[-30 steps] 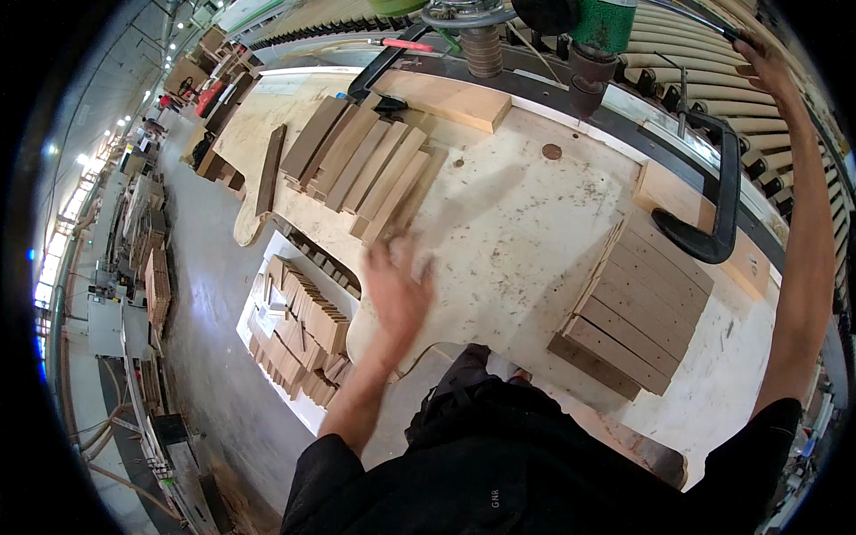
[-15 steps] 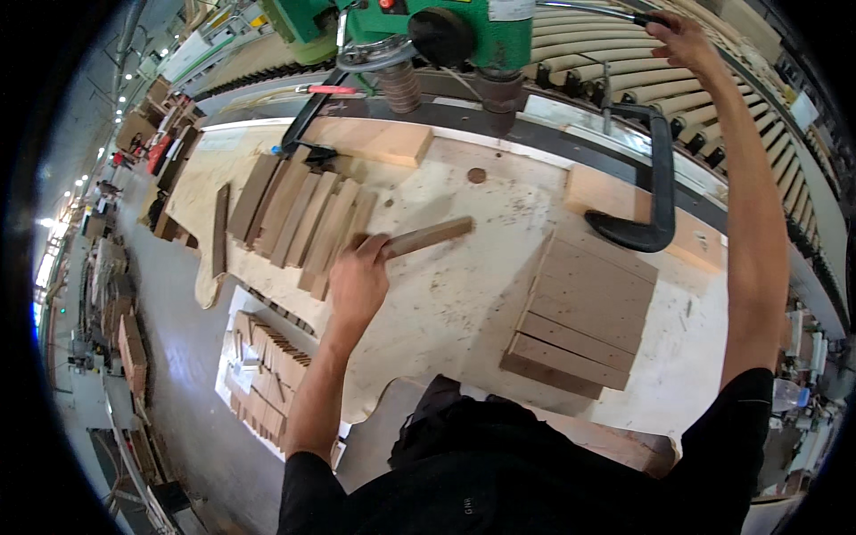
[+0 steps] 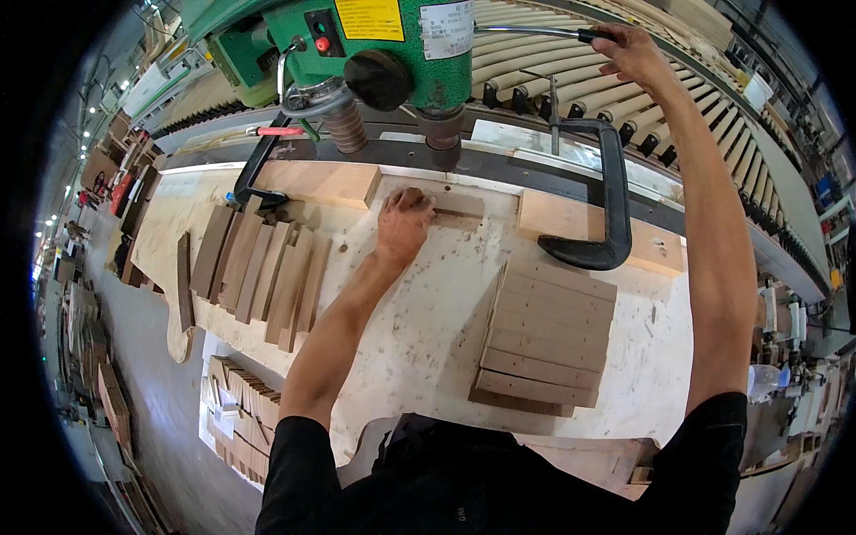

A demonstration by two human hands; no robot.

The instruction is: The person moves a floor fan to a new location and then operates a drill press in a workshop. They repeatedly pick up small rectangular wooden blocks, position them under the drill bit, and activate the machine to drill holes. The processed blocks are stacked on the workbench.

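My left hand is closed around one end of a wooden strip, which lies on the pale board near its back fence. Up at the far right my right hand grips the black-tipped lever of a green drill press. The machine's spindle housing stands just behind the strip; no bit can be made out. To the left of my left hand lie several loose wooden strips in a row. On the right sits a neat stack of wooden strips.
A black C-clamp holds a light wood block at the back right. Another clamp stands over a second block at the back left. Rollers stretch behind. More strips are piled low on the left.
My left hand has carried the wooden strip away from me to the back of the board, under the drill press. My right hand stays on the lever. The whole view has shifted.
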